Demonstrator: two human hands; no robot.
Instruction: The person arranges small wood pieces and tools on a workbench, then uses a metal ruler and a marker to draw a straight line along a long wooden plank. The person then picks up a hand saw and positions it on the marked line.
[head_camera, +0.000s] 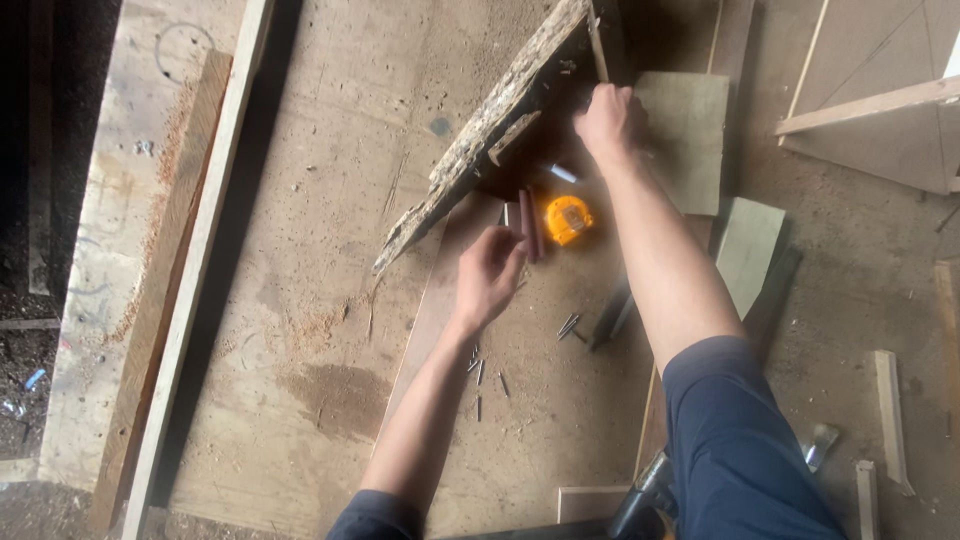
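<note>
Dark sleeve (735, 440) lying nearest lens. Right hand (610, 120) clamping edge of rough weathered board (480, 135), tilting it up off workbench (330, 300). Left hand (490, 275) hovering open, fingers apart, just beside dark rod (530, 225) and yellow tape measure (567, 218). Loose nails (480, 375) lying scattered, none driven yet, by look of it. No containers showing.

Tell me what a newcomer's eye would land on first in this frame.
The bright yellow tape measure at centre stands out against the dusty brown work surface. Just above it, a rough, crumbling board tilts up, with the right hand at its upper end. The left hand hovers open below, near scattered nails.
</note>
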